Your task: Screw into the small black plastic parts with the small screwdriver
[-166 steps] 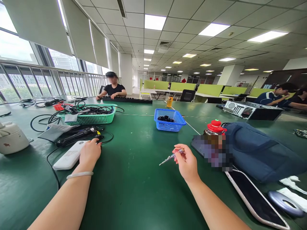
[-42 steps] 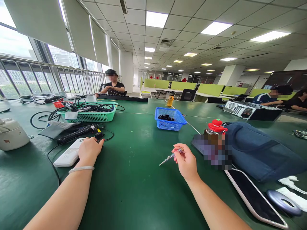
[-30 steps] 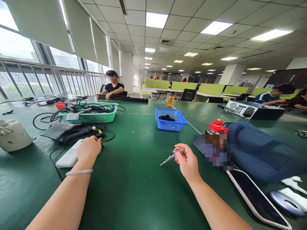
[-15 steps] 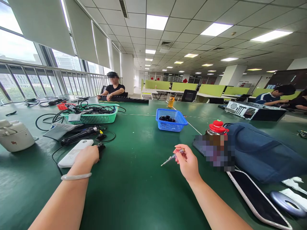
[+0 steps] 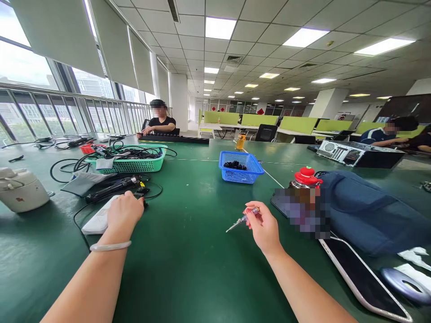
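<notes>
My right hand (image 5: 265, 226) is closed around the handle of a small screwdriver (image 5: 239, 221), its thin metal shaft pointing left and down above the green table (image 5: 191, 273). On the other side, my left hand (image 5: 124, 211), with a pale bangle at its wrist, is curled closed over a white power bank (image 5: 96, 220). Its fingertips are turned away, so what they hold is hidden. Black connectors (image 5: 141, 192) on a cable lie just beyond that hand. A blue basket (image 5: 241, 176) with small black parts stands farther back, between both hands.
A green basket (image 5: 144, 167) full of cables stands back left, near a white container (image 5: 22, 193). At right are a red-lidded jar (image 5: 305, 177), a dark blue bag (image 5: 373, 215), a tablet-like device (image 5: 363, 273) and a computer case (image 5: 360, 154). People sit across the table.
My left hand has risen slightly and shifted right, and the black piece seen at its fingers is now mostly hidden. My right hand and the screwdriver stay nearly still.
</notes>
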A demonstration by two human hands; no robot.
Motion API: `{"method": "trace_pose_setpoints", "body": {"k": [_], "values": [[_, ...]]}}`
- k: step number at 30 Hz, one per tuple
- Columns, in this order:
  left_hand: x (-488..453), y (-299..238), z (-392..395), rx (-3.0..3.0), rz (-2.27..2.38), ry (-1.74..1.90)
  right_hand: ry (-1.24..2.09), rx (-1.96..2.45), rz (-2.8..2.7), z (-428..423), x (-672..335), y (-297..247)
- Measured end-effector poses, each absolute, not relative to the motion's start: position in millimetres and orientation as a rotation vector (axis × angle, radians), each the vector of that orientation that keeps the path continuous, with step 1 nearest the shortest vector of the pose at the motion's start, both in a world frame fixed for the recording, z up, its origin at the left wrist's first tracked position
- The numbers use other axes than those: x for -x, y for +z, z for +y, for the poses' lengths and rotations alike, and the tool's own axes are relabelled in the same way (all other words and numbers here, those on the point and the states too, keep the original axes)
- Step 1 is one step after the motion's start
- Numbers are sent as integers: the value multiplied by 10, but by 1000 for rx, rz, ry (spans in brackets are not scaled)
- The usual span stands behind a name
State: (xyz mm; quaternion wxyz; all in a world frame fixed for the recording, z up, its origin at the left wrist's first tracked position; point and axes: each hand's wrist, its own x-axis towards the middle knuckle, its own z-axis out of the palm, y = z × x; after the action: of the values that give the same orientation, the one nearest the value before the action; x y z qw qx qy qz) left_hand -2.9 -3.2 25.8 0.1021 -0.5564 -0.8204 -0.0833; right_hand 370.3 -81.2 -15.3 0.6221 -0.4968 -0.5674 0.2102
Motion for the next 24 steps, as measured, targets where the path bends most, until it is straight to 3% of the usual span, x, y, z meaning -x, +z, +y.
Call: {"method": "trace_pose_setpoints", "body": {"k": [9, 24], "values": [[71, 19, 146, 1738, -2360, -258, 481, 1148, -1287, -826, -3698, -118], [119, 70, 118, 1778, -2378, -336, 491, 1141, -1299, -817, -3710, -148]]}}
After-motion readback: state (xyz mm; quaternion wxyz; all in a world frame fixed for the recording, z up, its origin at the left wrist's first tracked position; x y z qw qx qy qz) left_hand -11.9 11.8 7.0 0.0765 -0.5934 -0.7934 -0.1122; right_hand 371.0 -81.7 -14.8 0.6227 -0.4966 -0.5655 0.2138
